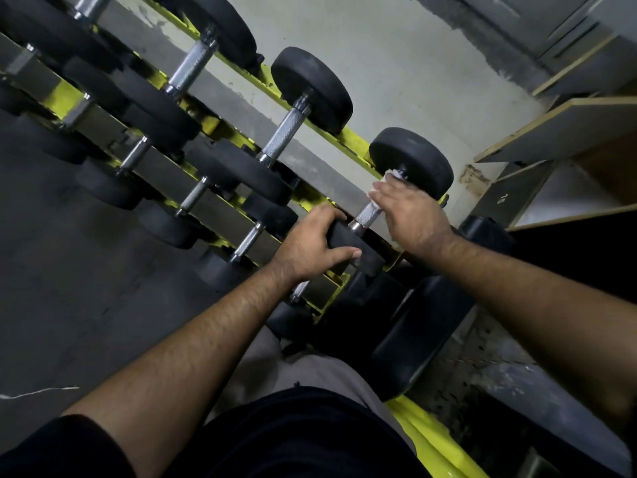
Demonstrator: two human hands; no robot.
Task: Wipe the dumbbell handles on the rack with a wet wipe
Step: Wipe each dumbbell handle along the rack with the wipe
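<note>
A yellow rack (pixel 351 138) holds several black dumbbells with knurled chrome handles. At the nearest dumbbell on the top tier, my left hand (pixel 312 241) grips the near black head (pixel 358 248). My right hand (pixel 408 210) is wrapped over the far part of that handle (pixel 367 213) and holds a white wet wipe (pixel 391 175) against it, beside the far head (pixel 413 160). Most of the wipe is hidden under my fingers.
Two more top-tier dumbbells (pixel 286 132) lie to the left, with smaller ones on a lower tier (pixel 193 194). Wooden plyo boxes (pixel 565 129) stand at the right. A black padded bench (pixel 424 326) sits below the rack end. Grey floor lies at the left.
</note>
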